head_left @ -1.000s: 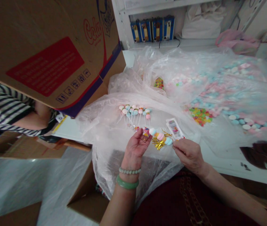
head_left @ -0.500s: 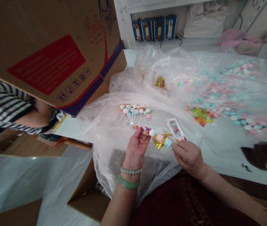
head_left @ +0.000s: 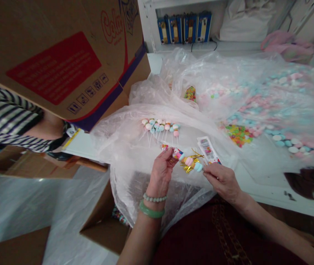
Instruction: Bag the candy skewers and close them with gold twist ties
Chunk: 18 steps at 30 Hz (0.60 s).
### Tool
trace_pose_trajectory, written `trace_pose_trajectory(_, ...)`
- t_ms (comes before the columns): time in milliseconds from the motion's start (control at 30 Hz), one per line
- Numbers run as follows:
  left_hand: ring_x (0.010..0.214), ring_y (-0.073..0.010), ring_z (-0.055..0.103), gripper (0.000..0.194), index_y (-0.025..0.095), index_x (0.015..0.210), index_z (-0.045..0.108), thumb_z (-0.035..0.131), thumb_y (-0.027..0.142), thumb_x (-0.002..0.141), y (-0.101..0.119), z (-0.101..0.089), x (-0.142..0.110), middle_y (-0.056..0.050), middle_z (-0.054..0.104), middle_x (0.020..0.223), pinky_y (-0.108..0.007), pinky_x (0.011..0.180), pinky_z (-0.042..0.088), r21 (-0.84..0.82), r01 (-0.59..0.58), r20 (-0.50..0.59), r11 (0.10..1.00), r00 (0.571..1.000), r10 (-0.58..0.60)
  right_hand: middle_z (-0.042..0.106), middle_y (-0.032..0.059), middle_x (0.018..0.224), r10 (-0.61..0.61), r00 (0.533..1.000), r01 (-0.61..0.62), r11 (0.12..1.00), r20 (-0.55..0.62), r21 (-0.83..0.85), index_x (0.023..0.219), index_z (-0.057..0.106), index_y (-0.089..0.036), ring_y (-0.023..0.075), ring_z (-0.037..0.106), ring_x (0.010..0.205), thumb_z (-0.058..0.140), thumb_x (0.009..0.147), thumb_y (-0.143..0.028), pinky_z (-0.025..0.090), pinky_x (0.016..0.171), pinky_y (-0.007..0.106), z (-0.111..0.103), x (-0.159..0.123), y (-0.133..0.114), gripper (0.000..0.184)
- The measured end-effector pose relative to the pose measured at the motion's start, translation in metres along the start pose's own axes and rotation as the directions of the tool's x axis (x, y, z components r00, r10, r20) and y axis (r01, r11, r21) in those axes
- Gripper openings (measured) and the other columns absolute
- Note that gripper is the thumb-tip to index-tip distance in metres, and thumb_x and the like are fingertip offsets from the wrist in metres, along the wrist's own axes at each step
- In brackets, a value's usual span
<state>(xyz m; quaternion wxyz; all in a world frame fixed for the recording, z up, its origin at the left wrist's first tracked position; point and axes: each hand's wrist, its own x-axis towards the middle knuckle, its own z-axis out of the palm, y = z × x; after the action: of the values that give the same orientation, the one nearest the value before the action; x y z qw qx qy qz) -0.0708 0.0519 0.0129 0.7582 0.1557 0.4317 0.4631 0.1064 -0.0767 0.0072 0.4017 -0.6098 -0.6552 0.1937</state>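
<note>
Between my hands is a candy skewer (head_left: 189,161) of pink, blue and orange-yellow pieces, with a printed wrapper (head_left: 177,153) over its upper end. My left hand (head_left: 161,166) is closed on the wrapper at that end; a beaded bracelet and a green bangle circle the wrist. My right hand (head_left: 223,181) pinches the lower end by the blue piece, and its fingers hide the stick. Gold twist ties (head_left: 187,169) lie just under the skewer. Touching distance from my right hand is a stack of printed wrappers (head_left: 207,148). Finished-looking candy skewers (head_left: 161,126) lie in a row beyond my left hand.
Plastic sheeting (head_left: 190,125) covers the table. Loose pink, blue and white candies (head_left: 292,145) and green-yellow gummies (head_left: 240,135) spread at right. A large cardboard box (head_left: 63,66) stands at left, with a striped-sleeved person behind it. An open box (head_left: 98,232) sits below.
The printed wrapper has come down over the skewer's upper end and now covers the top pieces. Both hands stay in nearly the same place; the view has shifted slightly.
</note>
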Motion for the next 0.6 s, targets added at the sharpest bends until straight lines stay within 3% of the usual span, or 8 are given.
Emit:
trace_pose_trajectory(100, 0.063, -0.0133, 0.065, 0.003, 0.011, 0.077, 0.066, 0.065, 0.014, 0.076, -0.001, -0.003, 0.001, -0.005, 0.07, 0.073, -0.026, 0.064, 0.054, 0.016, 0.081, 0.019, 0.997, 0.996, -0.082, 0.06, -0.0001, 0.066, 0.282, 0.944, -0.318, 0.915, 0.171, 0.248, 0.073, 0.064, -0.018, 0.0138, 0.054, 0.064, 0.056, 0.079, -0.023, 0.04, 0.061, 0.026, -0.001, 0.004, 0.001, 0.011)
trace_pose_trajectory(167, 0.064, -0.0125, 0.064, 0.007, 0.011, 0.078, 0.066, 0.069, 0.015, 0.073, -0.002, -0.005, 0.001, -0.004, 0.069, 0.073, -0.025, 0.063, 0.053, 0.047, 0.054, 0.026, 0.997, 0.998, -0.055, 0.053, -0.0027, 0.057, 0.411, 0.858, -0.508, 0.772, 0.309, 0.383, 0.068, 0.061, -0.018, 0.0113, 0.047, 0.054, 0.057, 0.073, -0.026, 0.035, 0.053, 0.024, -0.001, 0.006, 0.0, 0.01)
trace_pose_trajectory(233, 0.064, -0.0113, 0.063, 0.014, 0.01, 0.077, 0.067, 0.074, 0.018, 0.069, -0.004, -0.005, 0.0, -0.003, 0.068, 0.072, -0.022, 0.063, 0.052, 0.097, -0.02, 0.05, 0.995, 0.999, 0.015, 0.05, -0.0039, 0.053, 0.483, 0.785, -0.62, 0.628, 0.389, 0.47, 0.066, 0.059, -0.018, 0.0096, 0.041, 0.05, 0.058, 0.07, -0.028, 0.03, 0.049, 0.023, 0.001, 0.007, -0.002, 0.011)
trace_pose_trajectory(367, 0.064, -0.0117, 0.062, 0.022, 0.009, 0.075, 0.068, 0.079, 0.026, 0.064, -0.008, -0.004, -0.001, -0.003, 0.067, 0.071, -0.023, 0.062, 0.05, 0.157, -0.028, 0.077, 0.987, 0.997, 0.016, 0.047, -0.0052, 0.051, 0.573, 0.705, -0.696, 0.443, 0.419, 0.565, 0.065, 0.056, -0.017, 0.0077, 0.035, 0.046, 0.062, 0.067, -0.032, 0.022, 0.045, 0.022, 0.008, 0.007, -0.003, 0.016)
trace_pose_trajectory(500, 0.068, -0.0133, 0.063, 0.023, 0.011, 0.075, 0.067, 0.08, 0.025, 0.062, -0.012, -0.005, -0.001, -0.003, 0.068, 0.074, -0.026, 0.067, 0.051, 0.115, 0.007, 0.008, 0.993, 1.0, -0.008, 0.045, -0.0057, 0.05, 0.628, 0.699, -0.681, 0.439, 0.342, 0.587, 0.067, 0.057, -0.017, 0.0072, 0.034, 0.047, 0.063, 0.066, -0.034, 0.021, 0.046, 0.022, 0.01, 0.009, -0.001, 0.018)
trace_pose_trajectory(600, 0.067, -0.0132, 0.062, 0.027, 0.01, 0.076, 0.068, 0.079, 0.032, 0.064, -0.015, -0.003, -0.004, -0.005, 0.068, 0.073, -0.026, 0.067, 0.05, 0.175, 0.024, 0.08, 0.984, 0.996, -0.038, 0.045, -0.0058, 0.049, 0.608, 0.692, -0.7, 0.438, 0.388, 0.564, 0.068, 0.057, -0.017, 0.0078, 0.034, 0.045, 0.062, 0.066, -0.035, 0.02, 0.045, 0.022, 0.012, 0.012, -0.001, 0.018)
